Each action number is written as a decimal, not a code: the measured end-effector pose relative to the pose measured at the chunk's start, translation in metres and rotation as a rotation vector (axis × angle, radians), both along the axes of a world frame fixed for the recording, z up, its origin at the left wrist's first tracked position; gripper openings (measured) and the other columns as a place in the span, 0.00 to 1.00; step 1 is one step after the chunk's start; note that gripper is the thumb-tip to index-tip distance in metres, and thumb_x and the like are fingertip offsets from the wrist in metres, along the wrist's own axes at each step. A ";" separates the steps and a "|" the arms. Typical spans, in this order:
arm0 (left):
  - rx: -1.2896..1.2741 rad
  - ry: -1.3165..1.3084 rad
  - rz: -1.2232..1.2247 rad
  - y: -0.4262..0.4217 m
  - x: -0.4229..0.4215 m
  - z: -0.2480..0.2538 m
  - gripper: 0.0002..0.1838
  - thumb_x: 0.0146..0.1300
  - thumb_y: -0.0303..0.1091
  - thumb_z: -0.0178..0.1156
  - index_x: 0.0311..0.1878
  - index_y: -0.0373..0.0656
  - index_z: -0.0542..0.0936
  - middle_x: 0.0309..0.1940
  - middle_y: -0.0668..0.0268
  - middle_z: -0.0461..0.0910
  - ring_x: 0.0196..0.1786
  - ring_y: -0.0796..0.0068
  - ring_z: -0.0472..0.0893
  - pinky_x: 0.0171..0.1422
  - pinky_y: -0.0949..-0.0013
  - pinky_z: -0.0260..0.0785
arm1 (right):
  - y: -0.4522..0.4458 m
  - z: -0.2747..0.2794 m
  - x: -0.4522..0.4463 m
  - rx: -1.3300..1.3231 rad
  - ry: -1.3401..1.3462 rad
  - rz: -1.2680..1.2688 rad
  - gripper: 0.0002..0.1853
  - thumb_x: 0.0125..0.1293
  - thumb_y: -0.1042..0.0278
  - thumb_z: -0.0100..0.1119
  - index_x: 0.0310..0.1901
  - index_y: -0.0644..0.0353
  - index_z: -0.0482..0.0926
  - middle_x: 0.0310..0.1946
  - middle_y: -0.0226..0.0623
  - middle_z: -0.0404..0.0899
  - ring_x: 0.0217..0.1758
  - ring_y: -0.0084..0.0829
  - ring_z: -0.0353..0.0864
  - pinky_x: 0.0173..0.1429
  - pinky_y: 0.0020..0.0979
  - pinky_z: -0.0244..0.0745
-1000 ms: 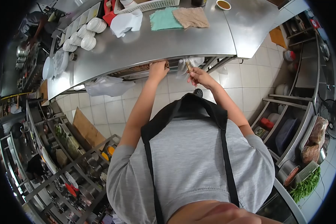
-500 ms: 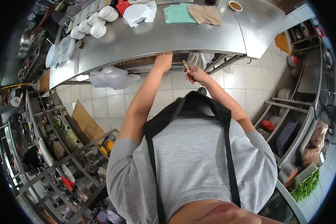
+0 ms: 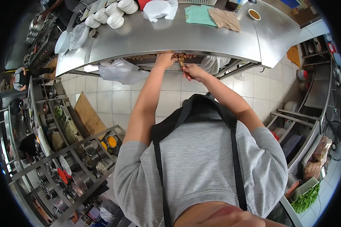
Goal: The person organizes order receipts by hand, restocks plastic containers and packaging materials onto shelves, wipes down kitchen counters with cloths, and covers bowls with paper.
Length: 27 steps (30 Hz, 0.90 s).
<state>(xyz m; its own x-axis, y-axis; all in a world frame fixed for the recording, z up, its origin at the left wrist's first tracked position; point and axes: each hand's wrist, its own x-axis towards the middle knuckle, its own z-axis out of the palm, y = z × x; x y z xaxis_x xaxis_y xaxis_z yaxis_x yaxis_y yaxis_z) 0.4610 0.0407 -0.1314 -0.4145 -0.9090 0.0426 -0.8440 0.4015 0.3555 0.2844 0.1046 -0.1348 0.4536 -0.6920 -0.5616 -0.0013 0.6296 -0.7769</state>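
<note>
My left hand reaches under the front edge of the steel counter. Its fingers are partly hidden there, so their grip does not show. Just to its right, my right hand is closed on a small brown stick-like piece, wooden in look. The fingertips of the two hands are close together. Under the counter edge runs a row of small brown pieces, too small to name for certain. A white cloth hangs right of my right hand, and a clear plastic bag hangs to the left.
Stacked white dishes, a white cloth, a green cloth, a brown cloth and a bowl of brown sauce are on the counter. Left stands a rack of pots; a co-worker is at far left.
My right hand has moved left with the brown piece, up to the left hand at the counter edge. More of the brown row shows. The whole view has shifted slightly.
</note>
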 end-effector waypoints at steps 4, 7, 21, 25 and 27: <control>0.031 0.006 0.039 0.002 -0.001 0.001 0.12 0.53 0.38 0.60 0.41 0.49 0.79 0.41 0.60 0.79 0.48 0.58 0.75 0.57 0.57 0.61 | -0.011 0.000 0.016 0.008 0.059 -0.064 0.11 0.69 0.69 0.39 0.44 0.65 0.70 0.20 0.34 0.73 0.14 0.22 0.67 0.17 0.26 0.65; 0.018 -0.100 0.017 0.007 -0.005 0.013 0.11 0.53 0.37 0.59 0.40 0.47 0.79 0.41 0.59 0.79 0.47 0.58 0.76 0.56 0.57 0.62 | -0.018 -0.008 0.025 0.018 0.093 -0.139 0.10 0.69 0.70 0.39 0.42 0.65 0.70 0.21 0.36 0.74 0.14 0.23 0.68 0.16 0.28 0.65; -0.305 -0.037 -0.051 0.027 -0.019 0.001 0.26 0.50 0.40 0.62 0.51 0.36 0.72 0.46 0.50 0.76 0.50 0.52 0.73 0.56 0.54 0.61 | 0.053 -0.133 -0.099 -0.221 0.557 0.472 0.18 0.61 0.56 0.53 0.43 0.63 0.77 0.25 0.38 0.79 0.25 0.32 0.80 0.25 0.32 0.75; -0.515 0.064 0.029 0.071 -0.029 -0.019 0.31 0.45 0.30 0.57 0.57 0.31 0.66 0.55 0.47 0.68 0.59 0.50 0.66 0.68 0.51 0.51 | 0.149 -0.191 -0.267 -0.182 1.022 0.077 0.22 0.58 0.52 0.51 0.29 0.68 0.80 0.21 0.44 0.80 0.22 0.39 0.80 0.34 0.39 0.75; -0.466 0.178 0.133 0.087 -0.033 -0.067 0.34 0.44 0.32 0.57 0.58 0.31 0.65 0.55 0.48 0.68 0.60 0.50 0.66 0.68 0.51 0.50 | 0.201 -0.219 -0.342 0.058 1.053 -0.318 0.21 0.55 0.52 0.57 0.31 0.67 0.81 0.26 0.49 0.80 0.29 0.39 0.81 0.41 0.41 0.75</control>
<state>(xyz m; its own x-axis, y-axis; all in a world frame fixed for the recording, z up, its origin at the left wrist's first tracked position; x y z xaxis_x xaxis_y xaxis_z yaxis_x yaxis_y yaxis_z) 0.4282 0.1273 -0.1986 -0.2457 -0.8211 0.5151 -0.8416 0.4444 0.3070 -0.0572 0.3058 -0.3535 -0.4659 -0.6520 -0.5982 -0.4768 0.7545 -0.4510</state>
